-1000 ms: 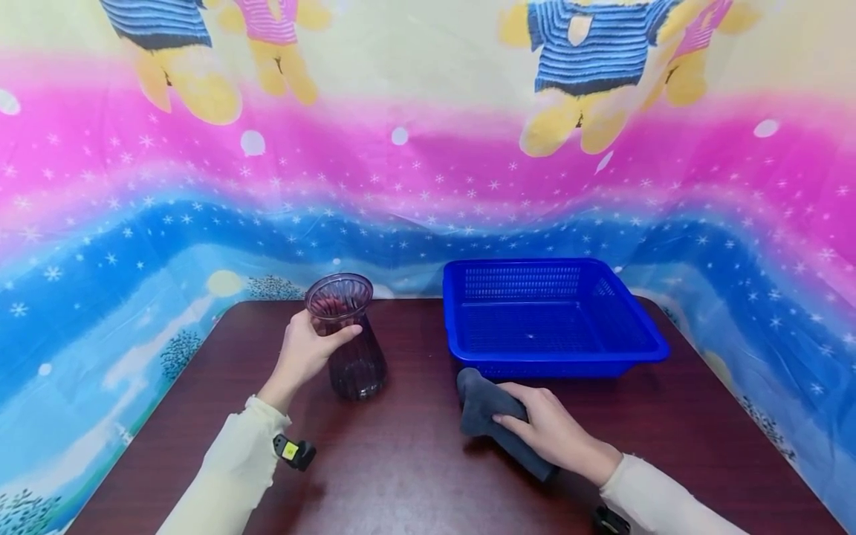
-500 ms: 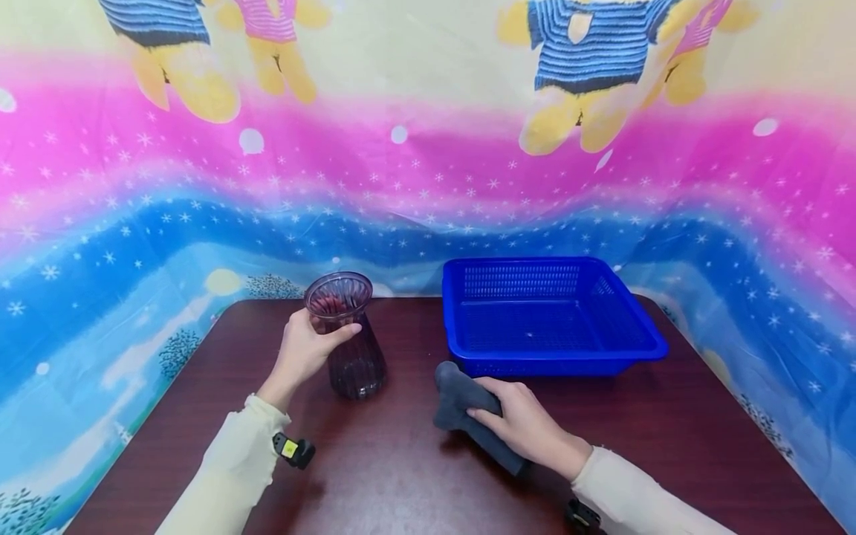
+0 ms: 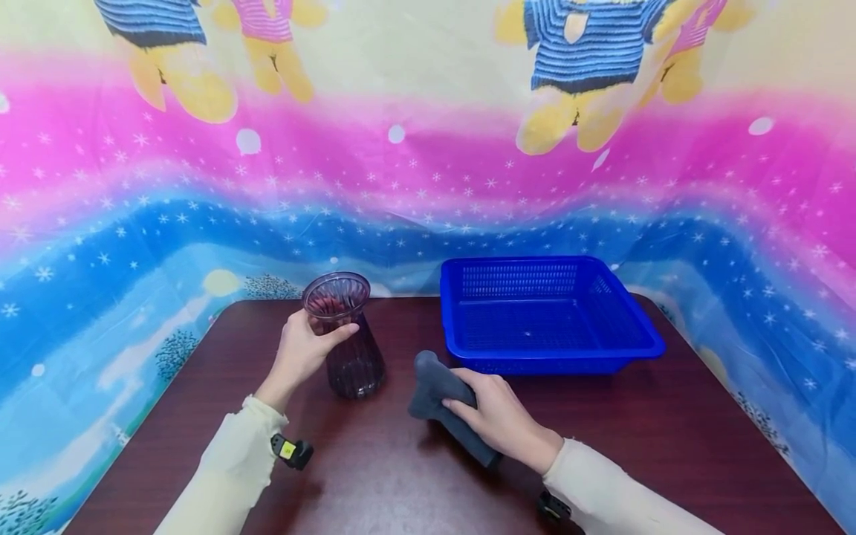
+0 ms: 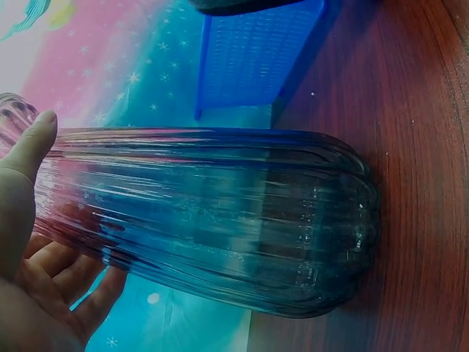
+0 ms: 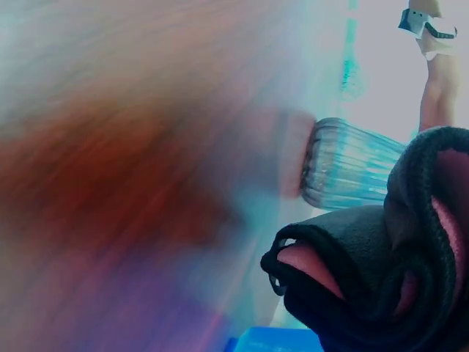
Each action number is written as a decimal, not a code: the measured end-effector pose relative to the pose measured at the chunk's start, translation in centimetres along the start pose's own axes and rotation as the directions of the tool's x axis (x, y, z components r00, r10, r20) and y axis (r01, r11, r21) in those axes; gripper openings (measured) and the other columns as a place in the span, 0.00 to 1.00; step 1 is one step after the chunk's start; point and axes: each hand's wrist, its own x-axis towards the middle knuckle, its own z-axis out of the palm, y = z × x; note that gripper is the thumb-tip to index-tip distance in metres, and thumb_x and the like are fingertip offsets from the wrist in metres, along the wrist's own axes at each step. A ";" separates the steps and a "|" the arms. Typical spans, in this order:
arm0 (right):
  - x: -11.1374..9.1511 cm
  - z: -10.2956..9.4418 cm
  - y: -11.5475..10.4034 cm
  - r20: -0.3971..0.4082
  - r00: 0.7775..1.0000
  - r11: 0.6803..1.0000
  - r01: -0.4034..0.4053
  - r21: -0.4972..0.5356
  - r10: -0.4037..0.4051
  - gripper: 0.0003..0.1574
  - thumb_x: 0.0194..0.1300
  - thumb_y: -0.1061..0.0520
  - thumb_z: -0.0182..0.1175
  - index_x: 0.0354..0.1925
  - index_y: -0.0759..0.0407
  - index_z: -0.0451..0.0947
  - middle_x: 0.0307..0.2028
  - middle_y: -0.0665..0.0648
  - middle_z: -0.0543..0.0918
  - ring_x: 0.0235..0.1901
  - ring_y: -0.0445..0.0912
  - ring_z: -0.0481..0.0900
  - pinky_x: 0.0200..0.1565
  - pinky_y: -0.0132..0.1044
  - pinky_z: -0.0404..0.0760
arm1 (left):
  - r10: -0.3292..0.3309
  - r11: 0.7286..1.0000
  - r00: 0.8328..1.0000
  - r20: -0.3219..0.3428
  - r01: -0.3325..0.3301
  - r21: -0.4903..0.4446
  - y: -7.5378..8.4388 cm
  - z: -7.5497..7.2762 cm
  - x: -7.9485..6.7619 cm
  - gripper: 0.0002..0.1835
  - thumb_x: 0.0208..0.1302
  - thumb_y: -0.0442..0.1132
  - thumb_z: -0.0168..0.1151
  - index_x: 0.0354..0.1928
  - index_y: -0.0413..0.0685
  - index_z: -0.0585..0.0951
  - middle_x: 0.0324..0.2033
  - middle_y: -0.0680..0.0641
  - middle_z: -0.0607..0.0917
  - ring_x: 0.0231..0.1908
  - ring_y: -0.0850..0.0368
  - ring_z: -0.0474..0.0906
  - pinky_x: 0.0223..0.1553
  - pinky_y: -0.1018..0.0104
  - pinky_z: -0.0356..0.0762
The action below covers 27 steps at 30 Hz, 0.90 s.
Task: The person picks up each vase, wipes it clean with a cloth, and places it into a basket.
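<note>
A ribbed, purplish glass vase [image 3: 356,364] with a flared rim stands on the table, tilted slightly. My left hand [image 3: 304,353] grips it just below the rim, thumb across the front. The left wrist view shows the vase [image 4: 212,213] side-on, its base at the tabletop and several fingers curled round the neck. My right hand [image 3: 501,416] holds a bunched dark grey cloth [image 3: 441,394] over the table, right of the vase. Seen from the right wrist, the rolled cloth [image 5: 352,242] shows pinkish patches in its folds and overlaps the vase. The right hand itself is hidden there.
A blue plastic basket [image 3: 655,348] with perforated walls stands at the back right of the dark wooden table [image 3: 374,475]. Behind the table hangs a patterned fabric backdrop [image 3: 401,178]. Small black devices are strapped at both wrists.
My right hand has moved left with the grey cloth, from in front of the basket toward the vase. The left hand and the vase have stayed in place.
</note>
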 end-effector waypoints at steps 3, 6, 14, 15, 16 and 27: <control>0.4 0.2 -0.6 -0.015 1.000 1.000 0.005 0.001 -0.005 0.21 0.63 0.55 0.70 0.55 0.50 0.82 0.44 0.48 0.89 0.36 0.37 0.83 0.39 0.32 0.82 | -0.002 1.000 1.000 -0.002 0.002 0.002 0.0 0.0 -0.1 0.25 0.57 0.52 0.76 0.51 0.44 0.83 0.42 0.40 0.91 0.43 0.54 0.86 0.50 0.57 0.79; 0.8 0.2 -1.1 -0.026 1.000 1.000 -0.004 0.010 0.004 0.22 0.63 0.56 0.71 0.55 0.50 0.82 0.43 0.47 0.89 0.35 0.37 0.82 0.39 0.32 0.81 | 0.002 1.000 1.000 -0.006 -0.002 0.000 0.0 0.1 0.0 0.25 0.57 0.52 0.76 0.51 0.44 0.83 0.42 0.40 0.91 0.43 0.53 0.86 0.50 0.56 0.79; 1.8 0.7 -1.8 -0.028 0.999 1.000 -0.017 0.007 0.017 0.19 0.63 0.55 0.71 0.53 0.49 0.83 0.39 0.46 0.88 0.32 0.37 0.80 0.37 0.31 0.80 | 0.015 1.000 1.000 -0.010 -0.015 -0.011 -0.1 0.2 0.0 0.25 0.57 0.51 0.76 0.50 0.44 0.83 0.42 0.40 0.91 0.44 0.51 0.87 0.50 0.56 0.80; 2.0 0.8 -1.8 -0.026 0.999 1.000 -0.018 0.007 0.018 0.19 0.63 0.55 0.71 0.53 0.49 0.83 0.39 0.46 0.88 0.32 0.37 0.80 0.37 0.32 0.80 | 0.017 1.000 1.000 -0.012 -0.017 -0.009 -0.1 0.2 0.1 0.25 0.57 0.51 0.76 0.50 0.44 0.83 0.41 0.40 0.91 0.44 0.51 0.87 0.50 0.55 0.80; 2.1 0.8 -1.8 -0.026 1.000 1.000 -0.018 0.005 0.018 0.19 0.63 0.55 0.71 0.53 0.49 0.83 0.40 0.46 0.88 0.32 0.37 0.80 0.37 0.32 0.80 | 0.018 1.000 1.000 -0.013 -0.018 -0.008 -0.1 0.2 0.1 0.25 0.57 0.51 0.76 0.50 0.44 0.83 0.41 0.39 0.91 0.44 0.50 0.87 0.50 0.55 0.80; 3.6 1.3 -2.3 0.006 1.000 1.000 -0.019 0.004 0.019 0.20 0.66 0.53 0.68 0.56 0.51 0.81 0.43 0.50 0.89 0.35 0.40 0.82 0.40 0.36 0.82 | 0.014 1.000 1.000 -0.007 -0.014 0.011 -0.2 -0.1 0.0 0.26 0.57 0.54 0.76 0.51 0.44 0.83 0.41 0.39 0.91 0.45 0.48 0.87 0.50 0.54 0.80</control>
